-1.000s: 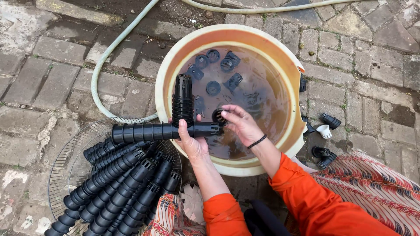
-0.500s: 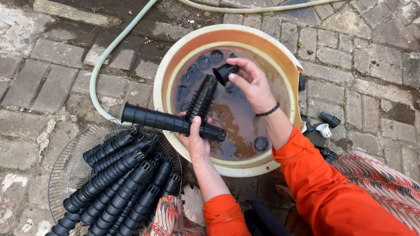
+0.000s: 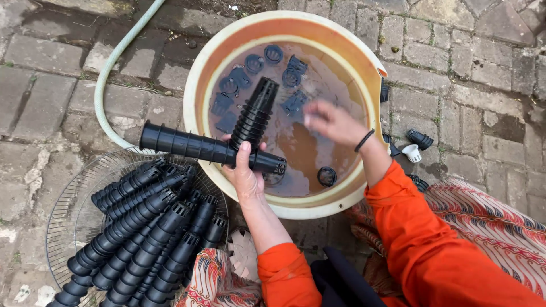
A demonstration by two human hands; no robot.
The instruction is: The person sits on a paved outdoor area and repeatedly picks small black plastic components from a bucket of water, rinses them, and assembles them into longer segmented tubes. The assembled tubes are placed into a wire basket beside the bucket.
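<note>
My left hand [image 3: 245,173] grips a long stack of black slotted plastic pots [image 3: 193,146], held level across the near rim of a cream round basin [image 3: 355,185]. A shorter stack of the same pots [image 3: 255,116] slants up from just behind my fingers, over the water; I cannot tell whether my hand also holds it. My right hand [image 3: 333,122] is blurred above the brown water, fingers apart, with nothing seen in it. Several loose black pots [image 3: 274,54] float at the basin's far side, and one [image 3: 327,176] lies near the front.
A round wire grille [image 3: 71,196] at the lower left carries several long stacks of black pots [image 3: 145,224]. A pale green hose [image 3: 108,74] curves past the basin. A few black pots [image 3: 421,139] and a white cap [image 3: 410,153] lie on the brick paving.
My right hand left the top of the short stack, where it held a pot, and drew back to the right. The long stack in my left hand tilted slightly.
</note>
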